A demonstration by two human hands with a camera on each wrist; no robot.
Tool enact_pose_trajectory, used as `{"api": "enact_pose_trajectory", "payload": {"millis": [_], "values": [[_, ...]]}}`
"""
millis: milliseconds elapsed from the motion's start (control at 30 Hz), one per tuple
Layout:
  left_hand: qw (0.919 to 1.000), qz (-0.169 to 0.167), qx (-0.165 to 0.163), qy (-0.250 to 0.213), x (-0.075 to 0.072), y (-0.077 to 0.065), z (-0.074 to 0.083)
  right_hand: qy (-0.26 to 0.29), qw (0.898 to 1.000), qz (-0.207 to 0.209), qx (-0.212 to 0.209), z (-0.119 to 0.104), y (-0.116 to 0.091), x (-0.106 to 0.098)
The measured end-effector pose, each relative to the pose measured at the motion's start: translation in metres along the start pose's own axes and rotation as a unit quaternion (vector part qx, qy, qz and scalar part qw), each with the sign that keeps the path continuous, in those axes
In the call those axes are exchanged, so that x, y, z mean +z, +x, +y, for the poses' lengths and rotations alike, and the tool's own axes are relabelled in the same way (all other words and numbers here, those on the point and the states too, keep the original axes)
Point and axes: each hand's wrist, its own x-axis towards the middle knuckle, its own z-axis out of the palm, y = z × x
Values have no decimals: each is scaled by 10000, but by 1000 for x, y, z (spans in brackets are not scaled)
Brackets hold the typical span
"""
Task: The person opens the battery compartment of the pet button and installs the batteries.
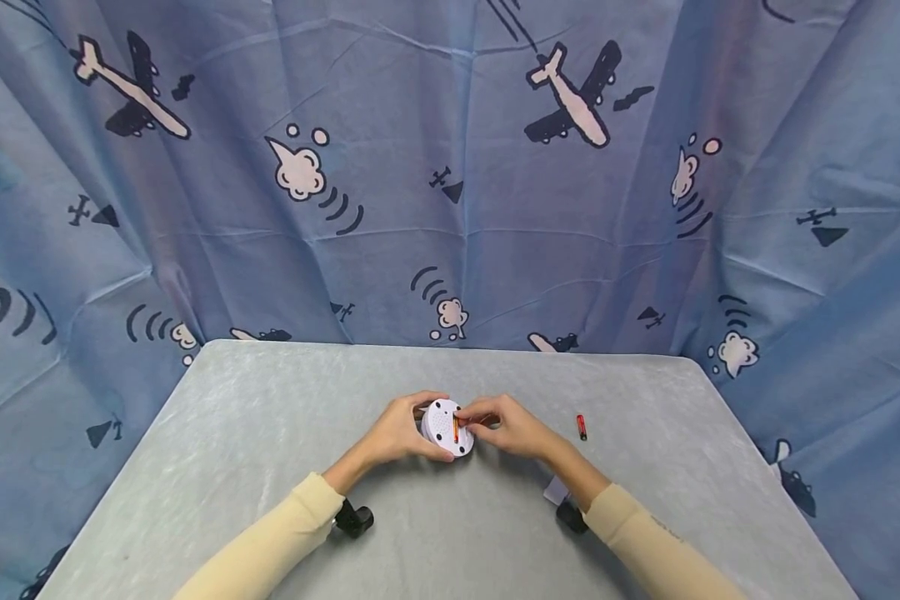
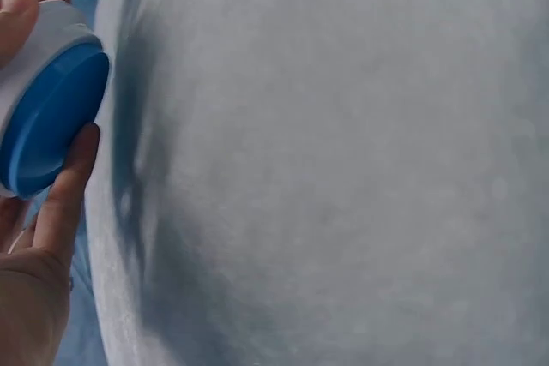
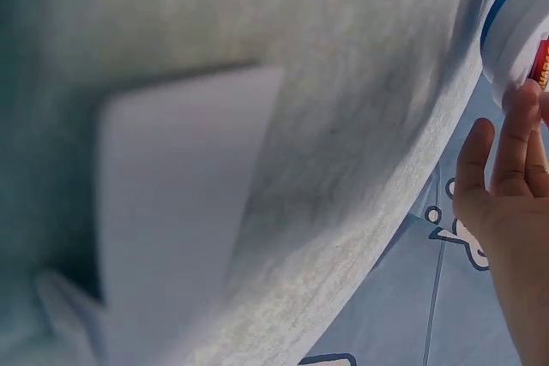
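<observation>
A round white device [image 1: 437, 423] with small dark feet and a perforated underside is held up over the table. My left hand [image 1: 401, 429] grips it by the rim, thumb and fingers on opposite sides. Its blue face [image 2: 60, 122] shows in the left wrist view. An orange-red battery [image 1: 455, 430] lies along the slot in the underside. At that slot, the right hand [image 1: 513, 427] has its thumb and fingers bent in, pinching at the battery; the fingertips partly hide the contact. In the right wrist view the battery [image 3: 540, 62] shows yellow lettering.
A second red battery [image 1: 581, 427] lies on the grey table [image 1: 285, 392], right of the right hand. A pale flat piece [image 1: 556, 490] sits below the right forearm, blurred in the right wrist view. Behind the table hangs a blue patterned curtain [image 1: 390, 167].
</observation>
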Motion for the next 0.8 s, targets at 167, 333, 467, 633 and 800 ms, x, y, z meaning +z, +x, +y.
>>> {"api": "enact_pose_trajectory", "payload": {"millis": [167,333,467,633,800], "values": [[10000,-7,-7,-78,0,0,1,269,9996,-8,-16,5,2,0],[9999,-99,-22,48,-1,3,2,262,9993,-259,-33,1,3,-4],[9993,-365,-49,74,-4,8,9,158,9994,-305,-36,-3,0,-14],[9986,-442,-80,-278,-3,5,6,717,9968,239,253,4,-15,-22],[9985,-433,-58,-320,1,1,-2,956,9930,536,442,17,-35,-32]]}}
